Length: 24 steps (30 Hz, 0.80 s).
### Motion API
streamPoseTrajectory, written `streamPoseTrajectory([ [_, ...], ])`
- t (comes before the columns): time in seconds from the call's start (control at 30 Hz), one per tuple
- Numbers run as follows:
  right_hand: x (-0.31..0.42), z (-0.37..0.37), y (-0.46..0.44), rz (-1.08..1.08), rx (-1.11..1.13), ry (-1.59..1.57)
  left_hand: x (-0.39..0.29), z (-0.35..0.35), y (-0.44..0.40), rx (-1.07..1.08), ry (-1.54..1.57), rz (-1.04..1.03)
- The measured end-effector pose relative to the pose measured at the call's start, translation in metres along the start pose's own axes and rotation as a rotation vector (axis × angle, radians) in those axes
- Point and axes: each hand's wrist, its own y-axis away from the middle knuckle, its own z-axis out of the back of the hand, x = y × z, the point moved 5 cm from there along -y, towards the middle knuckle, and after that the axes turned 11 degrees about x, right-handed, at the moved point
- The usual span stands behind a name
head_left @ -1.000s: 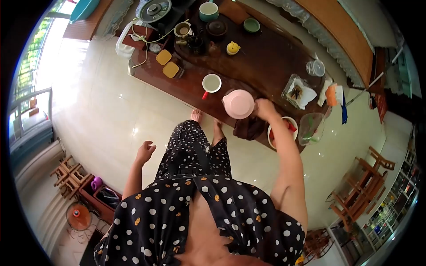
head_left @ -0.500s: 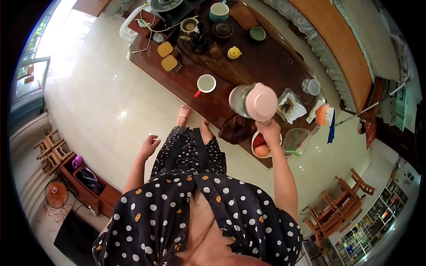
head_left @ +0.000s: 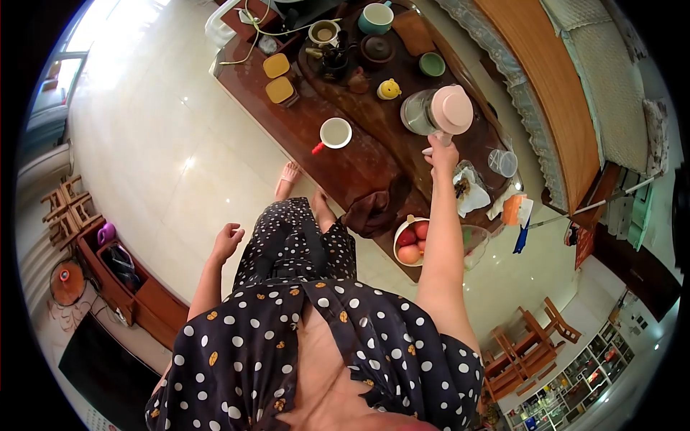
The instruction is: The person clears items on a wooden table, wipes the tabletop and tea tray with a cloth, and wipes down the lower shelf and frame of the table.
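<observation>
The right hand (head_left: 444,152) is wrapped around the handle of a clear jug (head_left: 417,111) with a pink lid (head_left: 454,108), holding it snugly. The jug is over the far right part of the shiny brown table (head_left: 363,169), with its handle turned to the near side. I cannot tell if its bottom touches the wood. The left hand (head_left: 228,242) hangs over the pale floor (head_left: 162,208), on the left side of the dotted pants (head_left: 287,241), with its fingers loosely bent and its grip half open. Just left of the jug sits a little yellow pot (head_left: 389,89), and a green bowl (head_left: 432,65) is on the far side of the jug. A white cup (head_left: 336,133) stands farther left, near the table's edge, with something red at its near left side. On the near side of the right hand, there is white paper (head_left: 471,195) with dark bits on it, and a see-through cup (head_left: 502,163) is to the right. A fruit bowl (head_left: 397,244) with red and peach-coloured fruit sits at the near right end, beside a dark brown cloth (head_left: 374,212).
</observation>
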Motion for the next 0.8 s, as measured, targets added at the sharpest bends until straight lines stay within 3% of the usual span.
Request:
streamPoseTrajectory([
  [0.17,0.016,-0.007,-0.015,0.012,-0.046,-0.008,0.009,-0.006,0.005,-0.001,0.005,0.013],
  [0.3,0.021,-0.020,-0.029,0.005,0.048,-0.094,-0.012,-0.010,-0.004,0.014,-0.112,0.001],
  [0.37,0.029,-0.019,-0.024,-0.048,0.069,-0.084,-0.017,-0.014,-0.038,0.012,-0.217,-0.118],
  [0.5,0.035,-0.021,-0.015,-0.056,0.160,-0.067,-0.135,-0.039,-0.066,0.000,-0.366,-0.340],
  [0.53,0.037,-0.021,-0.003,-0.032,0.173,-0.054,-0.168,-0.046,-0.067,0.040,-0.308,-0.314],
  [0.6,0.016,-0.019,0.022,0.089,0.009,-0.009,-0.204,-0.062,-0.092,0.051,-0.404,-0.414],
  [0.67,-0.048,-0.025,0.043,0.259,-0.138,0.247,-0.225,-0.079,-0.116,0.027,-0.420,-0.480],
  [0.7,-0.063,-0.047,0.079,0.346,-0.022,0.025,-0.232,-0.088,-0.131,-0.022,-0.467,-0.458],
  [0.77,-0.115,-0.075,0.114,0.507,-0.006,0.544,-0.235,-0.104,-0.155,-0.116,-0.566,-0.407],
  [0.8,-0.138,-0.086,0.126,0.475,0.011,0.664,-0.238,-0.110,-0.162,-0.091,-0.547,-0.387],
])
